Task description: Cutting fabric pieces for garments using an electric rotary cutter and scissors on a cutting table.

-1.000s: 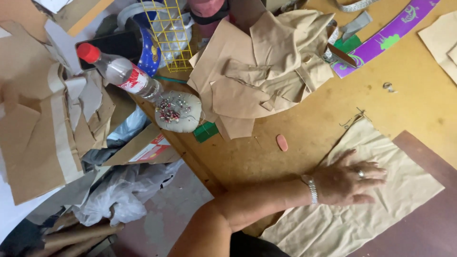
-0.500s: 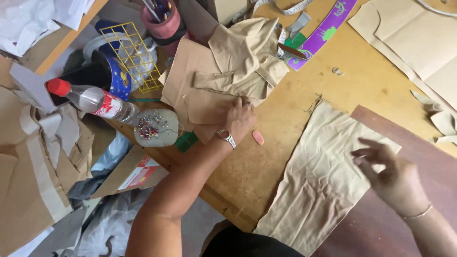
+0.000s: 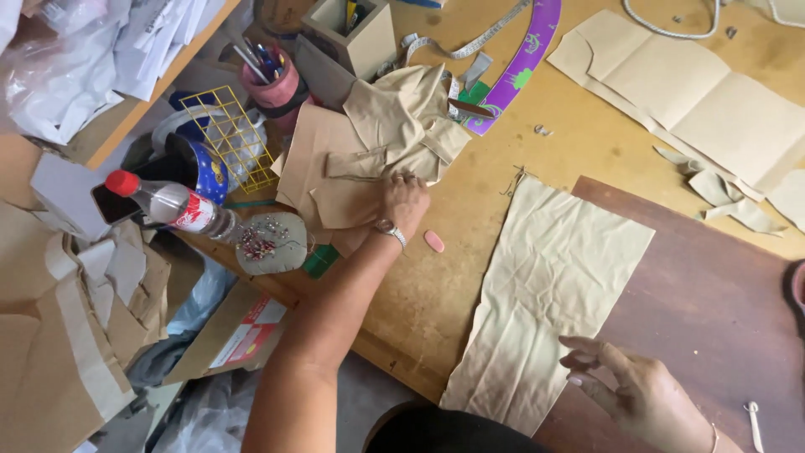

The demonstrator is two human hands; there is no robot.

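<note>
The left hand (image 3: 404, 200) presses flat, fingers down, on a pile of tan paper pattern pieces (image 3: 335, 180) — gripping nothing that I can see. The right hand (image 3: 641, 394) hovers slack, fingers spread, at the edge of a creased beige fabric panel (image 3: 553, 285) — a small pink chalk (image 3: 433, 242) lies between the two.

I am in a sewing workshop: beige cloth pieces (image 3: 553, 294), paper patterns (image 3: 704, 92), a measuring tape (image 3: 436, 50), a purple curve ruler (image 3: 520, 67) and a pincushion (image 3: 270, 243) crowd my surface (image 3: 470, 193).
</note>
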